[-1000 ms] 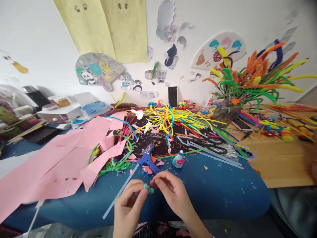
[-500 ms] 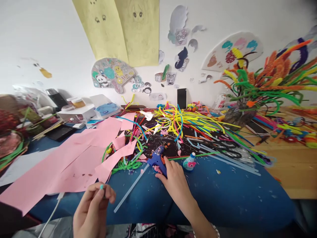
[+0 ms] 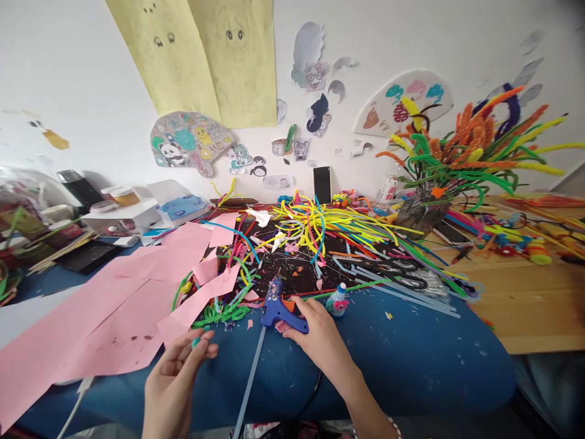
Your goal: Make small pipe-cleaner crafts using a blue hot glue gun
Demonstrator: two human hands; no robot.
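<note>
in our left hand [image 3: 171,375] we pinch a small teal piece [image 3: 196,342] between thumb and fingertips, the fingers nearly closed on it and the other fingers loosely curled; we hold it over the near side of the blue worktop [image 3: 402,360], just beside the pink paper [image 3: 119,305]. our right hand [image 3: 323,335] has its fingers closed around the handle end of the blue glue gun [image 3: 273,312], close to the orange trigger [image 3: 289,304]. the gun's nozzle points away from us, over the edge of the dark mat [image 3: 292,268], and a long translucent glue stick [image 3: 250,384] runs from its back end towards us, between our hands. just beyond our right hand we see a little blue bottle [image 3: 337,305] standing upright, with a pink decoration on its front. to the left of the gun lie looped green pipe cleaners [image 3: 226,314], near the pink paper. farther back, we have a spread of yellow pipe cleaners [image 3: 351,222] on the mat, with black scissors [image 3: 404,268] to the right and a phone [image 3: 322,185] upright by the wall.
</note>
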